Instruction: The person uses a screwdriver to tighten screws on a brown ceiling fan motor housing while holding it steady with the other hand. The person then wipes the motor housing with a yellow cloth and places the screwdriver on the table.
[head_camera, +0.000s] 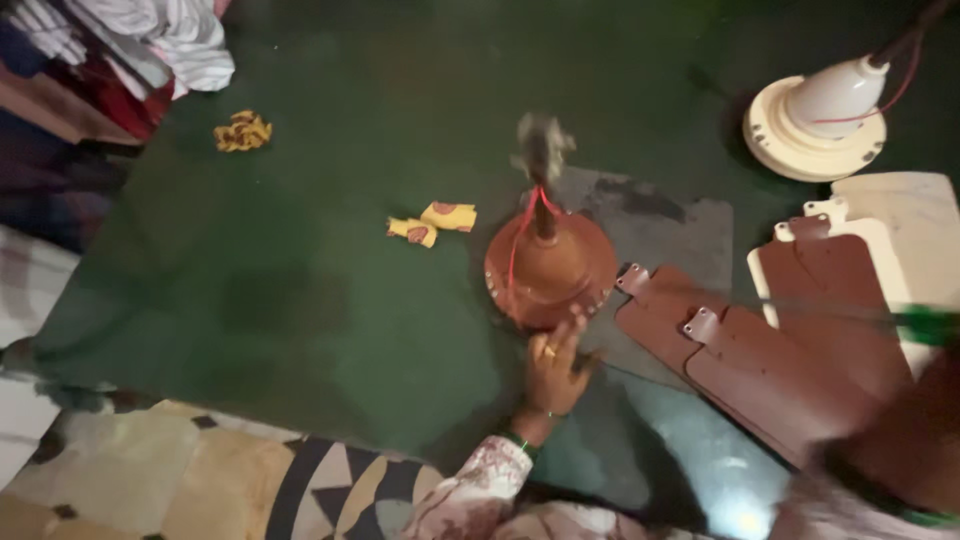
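Brown fan motor (550, 268) sits mid-floor on the green mat (280, 260), its rod standing upright, long axis pointing up toward you, red wires along it. Your left hand (555, 370) lies flat against its near rim, fingers together and extended. Your right hand is a blur; you cannot tell its state. Right: three brown blades (780, 350); one cream motor (815, 115) far right. Two yellow cloth scraps (432, 222) lie left.

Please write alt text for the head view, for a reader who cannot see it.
A left hand rests against a brown dome-shaped fan motor housing standing on a dark green floor, beside brown fan blades lying flat. The right hand is blurred. A cream fan motor stands beyond.
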